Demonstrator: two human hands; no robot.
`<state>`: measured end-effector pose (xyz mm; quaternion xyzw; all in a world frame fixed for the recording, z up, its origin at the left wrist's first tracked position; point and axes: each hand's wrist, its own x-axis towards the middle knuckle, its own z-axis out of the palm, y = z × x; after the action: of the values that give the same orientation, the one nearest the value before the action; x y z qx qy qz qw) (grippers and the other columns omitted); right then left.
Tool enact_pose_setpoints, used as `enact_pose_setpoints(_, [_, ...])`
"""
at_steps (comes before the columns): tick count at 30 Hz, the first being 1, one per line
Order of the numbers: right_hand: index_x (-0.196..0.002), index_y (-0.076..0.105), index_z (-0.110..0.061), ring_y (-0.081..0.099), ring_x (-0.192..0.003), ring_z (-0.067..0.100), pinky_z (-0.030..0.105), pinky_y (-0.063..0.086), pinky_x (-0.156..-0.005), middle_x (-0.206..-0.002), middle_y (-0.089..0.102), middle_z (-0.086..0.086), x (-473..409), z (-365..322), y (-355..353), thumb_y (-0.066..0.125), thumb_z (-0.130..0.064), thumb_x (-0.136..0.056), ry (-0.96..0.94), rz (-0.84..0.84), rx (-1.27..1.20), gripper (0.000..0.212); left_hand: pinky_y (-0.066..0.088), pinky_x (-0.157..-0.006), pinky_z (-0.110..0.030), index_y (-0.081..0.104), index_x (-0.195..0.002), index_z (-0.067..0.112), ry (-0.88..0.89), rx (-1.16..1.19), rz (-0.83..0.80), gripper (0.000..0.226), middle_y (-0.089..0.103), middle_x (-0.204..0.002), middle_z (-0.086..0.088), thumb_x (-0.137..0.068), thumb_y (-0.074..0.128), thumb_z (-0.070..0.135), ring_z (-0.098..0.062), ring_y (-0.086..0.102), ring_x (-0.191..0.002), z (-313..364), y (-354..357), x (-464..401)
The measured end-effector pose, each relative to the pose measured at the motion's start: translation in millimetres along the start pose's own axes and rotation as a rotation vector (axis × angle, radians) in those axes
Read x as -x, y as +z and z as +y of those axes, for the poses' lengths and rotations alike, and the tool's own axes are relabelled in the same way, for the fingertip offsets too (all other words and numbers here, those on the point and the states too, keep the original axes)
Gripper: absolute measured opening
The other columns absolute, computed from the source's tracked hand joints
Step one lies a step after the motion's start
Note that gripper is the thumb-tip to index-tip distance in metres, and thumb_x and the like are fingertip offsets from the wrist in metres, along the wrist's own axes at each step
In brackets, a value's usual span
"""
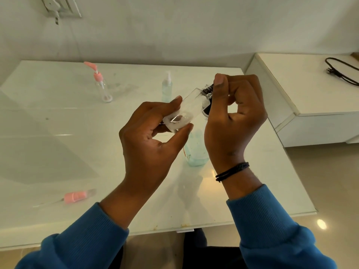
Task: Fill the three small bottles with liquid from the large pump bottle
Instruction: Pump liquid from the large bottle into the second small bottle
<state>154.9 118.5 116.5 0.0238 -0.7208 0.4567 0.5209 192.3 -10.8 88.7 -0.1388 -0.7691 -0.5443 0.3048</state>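
My left hand (pixel 151 140) grips the base of a small clear bottle (pixel 188 107), tilted with its neck up to the right. My right hand (pixel 235 115) pinches the dark cap (pixel 207 89) at that neck. Below the hands stands a larger clear bottle with pale blue liquid (pixel 195 150), its top hidden behind my hands. A small clear bottle with a pink pump (pixel 101 84) stands far left. A small bottle with a white pump (pixel 167 86) stands behind the hands.
A pink pump top with its tube (pixel 76 197) lies on the white glass table (pixel 58 133) near the front left. A white cabinet (pixel 310 94) stands to the right with a black cable (pixel 343 72) on it.
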Motion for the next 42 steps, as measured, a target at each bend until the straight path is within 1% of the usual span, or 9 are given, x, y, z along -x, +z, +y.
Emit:
enact_pose_setpoints(3, [-0.076,0.059,-0.02,0.051,-0.071,0.015,0.05,0.045,-0.06,-0.08,0.055,-0.011,-1.2,-2.0,0.9,0.063,-0.011,-0.097,-0.007,-0.005,-0.006,0.023,0.06,-0.086,-0.022,0.07,-0.123,0.003,-0.001,0.011,0.003,0.044,0.071,-0.114,-0.009,-0.084,0.086,0.014,-0.015,0.07,-0.106,-1.0,-0.2,0.3])
enact_pose_setpoints(7, [-0.07,0.063,-0.01,0.051,-0.07,0.02,0.052,0.044,-0.06,-0.077,0.055,-0.009,-4.9,-3.5,-0.8,0.062,-0.014,-0.097,-0.006,0.004,0.025,0.027,0.06,-0.085,-0.026,0.069,-0.124,0.001,0.011,0.029,0.001,0.045,0.071,-0.113,-0.01,-0.084,0.086,0.012,-0.017,0.07,-0.103,0.7,0.2,-0.2])
enact_pose_setpoints(12, [-0.075,0.06,-0.016,0.051,-0.072,0.017,0.054,0.045,-0.06,-0.08,0.056,-0.006,1.0,-0.2,1.3,0.062,-0.013,-0.097,-0.019,0.007,0.003,0.022,0.061,-0.085,-0.024,0.069,-0.124,0.003,0.007,-0.009,0.002,0.045,0.071,-0.116,-0.008,-0.085,0.085,0.018,-0.016,0.07,-0.106,0.4,-0.5,-0.3])
enact_pose_setpoints(16, [-0.071,0.063,-0.009,0.05,-0.072,0.017,0.053,0.043,-0.059,-0.078,0.055,-0.008,-2.5,-0.4,-0.8,0.063,-0.011,-0.096,-0.047,0.01,0.027,0.025,0.059,-0.086,-0.021,0.069,-0.124,0.004,0.009,0.011,0.001,0.044,0.07,-0.115,-0.007,-0.084,0.086,0.014,-0.016,0.069,-0.107,1.3,-0.3,0.2])
enact_pose_setpoints(22, [-0.073,0.064,-0.007,0.052,-0.072,0.018,0.053,0.044,-0.059,-0.079,0.057,-0.004,1.7,3.8,1.1,0.063,-0.01,-0.097,-0.02,0.013,-0.012,0.024,0.06,-0.084,-0.022,0.07,-0.124,0.003,0.013,-0.022,-0.001,0.044,0.071,-0.115,-0.006,-0.085,0.086,0.017,-0.014,0.069,-0.105,-0.7,-0.8,-0.5])
enact_pose_setpoints(27, [-0.073,0.063,-0.012,0.051,-0.071,0.019,0.052,0.042,-0.059,-0.078,0.056,-0.006,-3.3,2.4,-1.8,0.065,-0.009,-0.097,-0.044,0.008,0.029,0.024,0.061,-0.085,-0.025,0.07,-0.124,0.002,0.007,0.014,-0.001,0.044,0.071,-0.115,-0.007,-0.085,0.086,0.015,-0.015,0.069,-0.105,0.9,0.1,-0.1])
enact_pose_setpoints(34, [-0.073,0.065,-0.004,0.054,-0.073,0.019,0.055,0.045,-0.059,-0.08,0.058,-0.004,1.5,3.6,0.3,0.063,-0.01,-0.097,-0.029,0.006,0.004,0.024,0.062,-0.083,-0.027,0.07,-0.124,0.003,0.004,-0.009,-0.002,0.045,0.071,-0.114,-0.006,-0.085,0.085,0.019,-0.017,0.069,-0.105,-0.9,-1.3,-0.3])
enact_pose_setpoints(39, [-0.074,0.059,-0.017,0.051,-0.072,0.018,0.052,0.043,-0.06,-0.078,0.055,-0.008,-4.4,0.0,-1.5,0.065,-0.008,-0.096,-0.032,0.0,0.029,0.025,0.06,-0.085,-0.024,0.07,-0.123,0.002,0.012,-0.001,0.002,0.044,0.071,-0.114,-0.008,-0.084,0.086,0.015,-0.015,0.07,-0.105,0.2,-0.6,-1.4])
enact_pose_setpoints(42, [-0.073,0.063,-0.01,0.053,-0.071,0.021,0.053,0.044,-0.059,-0.078,0.057,-0.004,0.4,1.8,-0.3,0.063,-0.011,-0.097,-0.012,-0.004,-0.001,0.024,0.061,-0.084,-0.024,0.07,-0.123,0.002,0.009,-0.005,0.001,0.044,0.071,-0.113,-0.008,-0.084,0.086,0.014,-0.016,0.07,-0.103,-0.2,-0.8,-0.3])
